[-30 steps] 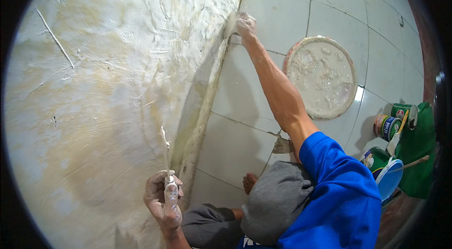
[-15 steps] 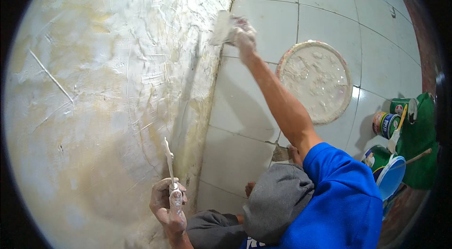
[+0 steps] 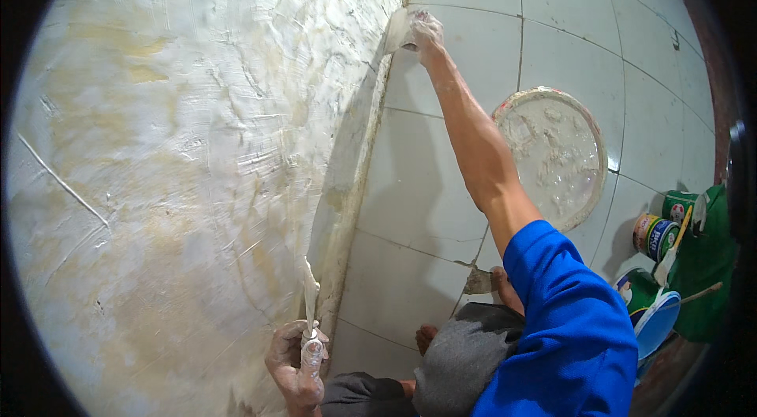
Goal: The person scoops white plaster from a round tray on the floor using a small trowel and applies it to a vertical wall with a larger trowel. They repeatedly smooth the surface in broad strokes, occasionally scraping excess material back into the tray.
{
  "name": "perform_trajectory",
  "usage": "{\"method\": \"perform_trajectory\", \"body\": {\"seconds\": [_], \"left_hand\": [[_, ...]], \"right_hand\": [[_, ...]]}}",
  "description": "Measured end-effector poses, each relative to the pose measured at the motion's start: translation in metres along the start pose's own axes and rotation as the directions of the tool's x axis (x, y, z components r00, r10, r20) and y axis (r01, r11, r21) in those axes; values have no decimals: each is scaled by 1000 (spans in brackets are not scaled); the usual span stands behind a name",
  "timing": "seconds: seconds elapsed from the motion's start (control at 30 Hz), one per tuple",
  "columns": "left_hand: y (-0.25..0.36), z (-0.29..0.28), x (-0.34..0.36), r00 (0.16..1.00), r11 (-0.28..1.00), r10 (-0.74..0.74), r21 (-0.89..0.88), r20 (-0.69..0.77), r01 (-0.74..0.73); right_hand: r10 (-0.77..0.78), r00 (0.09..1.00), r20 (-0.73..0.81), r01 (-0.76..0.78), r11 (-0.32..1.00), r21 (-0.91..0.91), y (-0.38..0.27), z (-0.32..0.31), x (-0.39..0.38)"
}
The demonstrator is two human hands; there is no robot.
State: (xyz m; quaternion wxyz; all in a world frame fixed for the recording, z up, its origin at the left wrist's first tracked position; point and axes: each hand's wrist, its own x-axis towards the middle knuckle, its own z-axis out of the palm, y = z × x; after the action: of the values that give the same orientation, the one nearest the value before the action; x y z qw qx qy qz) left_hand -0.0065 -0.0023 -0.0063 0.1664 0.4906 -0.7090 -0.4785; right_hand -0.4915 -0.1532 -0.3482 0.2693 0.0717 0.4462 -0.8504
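Note:
My right hand (image 3: 428, 34), smeared with white, reaches far forward and closes around a wide putty knife (image 3: 398, 32). Its pale blade lies at the bottom edge of the wall (image 3: 197, 141), which is coated with rough white and yellowish putty. Nearer to me, my left hand (image 3: 298, 362) grips a second putty knife (image 3: 310, 299) by its handle. That blade points up, seen nearly edge-on, with white putty stuck to it. To the right of my right forearm stands a round tub (image 3: 605, 153) full of wet, lumpy white putty.
White floor tiles (image 3: 410, 172) run along the wall; one has a broken corner (image 3: 479, 281) by my bare feet. At the right are a multicoloured can (image 3: 656, 237), green cans (image 3: 637, 289), a blue-rimmed container (image 3: 658, 326), a yellow-handled brush (image 3: 682, 228) and green cloth (image 3: 706, 291).
My right hand has moved slightly forward with its putty knife, and the blade has turned along the wall's bottom edge. The left hand still holds its knife upright; the whole view has shifted a little.

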Motion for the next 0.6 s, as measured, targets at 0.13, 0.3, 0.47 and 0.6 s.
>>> {"method": "perform_trajectory", "body": {"seconds": [0.13,0.3,0.47,0.6], "left_hand": [[2,3,-1,999,999,18,-27,51,-17],[5,0,-6,997,999,5,-45,75,-2],[6,6,-8,996,997,35,-69,82,-30],[6,7,-7,994,997,53,-68,91,-47]], "right_hand": [[-337,922,193,324,941,97,-54,17,-12],[-689,691,218,712,598,-369,-90,85,-123],[-654,649,389,761,567,-315,-89,87,-233],[-520,806,284,562,822,-91,-51,56,-222]]}}
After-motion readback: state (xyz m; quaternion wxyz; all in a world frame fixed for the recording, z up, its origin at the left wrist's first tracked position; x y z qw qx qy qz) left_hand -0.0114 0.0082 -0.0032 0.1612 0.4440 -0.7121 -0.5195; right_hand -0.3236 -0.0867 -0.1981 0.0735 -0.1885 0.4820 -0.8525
